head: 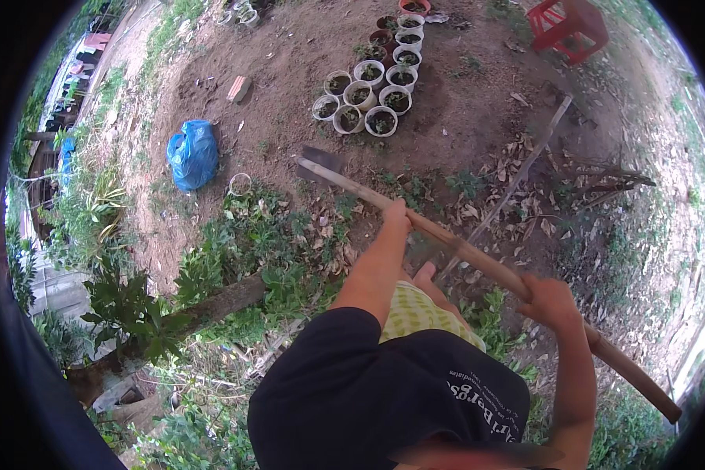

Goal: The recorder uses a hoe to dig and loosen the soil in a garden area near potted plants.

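Note:
Both my hands hold a hoe by its long wooden handle [476,257], which runs slantwise across the view in front of my body. My left hand [397,216] is closed round the handle nearer the metal blade [320,163]. Farther back along the shaft, my right hand [551,301] grips it, with the butt end sticking out beyond at the lower right. The dark flat blade is at or just above the bare soil, near the edge of some low green plants [258,226]; whether it touches the ground I cannot tell.
Ahead stand several white pots of seedlings [382,121]. A blue plastic bag [192,155], a brick [239,89] and a white ring [240,184] lie to the left. A red plastic stool [570,29], a long thin pole [514,182] and dry sticks [608,182] are at the right; a tree trunk [223,302] slants at lower left.

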A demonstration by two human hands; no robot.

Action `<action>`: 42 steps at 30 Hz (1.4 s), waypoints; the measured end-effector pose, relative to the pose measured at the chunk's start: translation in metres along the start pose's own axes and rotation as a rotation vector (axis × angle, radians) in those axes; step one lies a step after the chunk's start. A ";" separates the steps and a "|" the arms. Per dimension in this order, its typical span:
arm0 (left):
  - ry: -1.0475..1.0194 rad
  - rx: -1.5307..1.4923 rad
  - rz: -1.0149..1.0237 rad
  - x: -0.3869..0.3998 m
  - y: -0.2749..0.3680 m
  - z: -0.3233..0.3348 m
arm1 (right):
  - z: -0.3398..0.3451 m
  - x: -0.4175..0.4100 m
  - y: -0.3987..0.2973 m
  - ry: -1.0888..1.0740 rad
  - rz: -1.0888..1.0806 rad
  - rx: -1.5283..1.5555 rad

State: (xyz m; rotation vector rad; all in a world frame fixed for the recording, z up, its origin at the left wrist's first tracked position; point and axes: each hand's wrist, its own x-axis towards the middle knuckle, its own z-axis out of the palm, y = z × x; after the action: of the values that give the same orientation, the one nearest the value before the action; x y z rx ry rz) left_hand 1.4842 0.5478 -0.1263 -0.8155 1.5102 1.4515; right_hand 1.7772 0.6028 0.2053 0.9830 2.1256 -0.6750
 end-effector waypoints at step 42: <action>-0.202 -0.035 -0.489 -0.161 -0.159 0.081 | -0.005 -0.125 0.174 0.412 0.402 -0.146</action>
State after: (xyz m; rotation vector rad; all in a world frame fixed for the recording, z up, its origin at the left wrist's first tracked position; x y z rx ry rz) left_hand 1.7053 0.5933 -0.0433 -0.9495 1.0430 1.1548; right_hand 1.9744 0.6519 0.2749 1.5085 2.1770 -0.1217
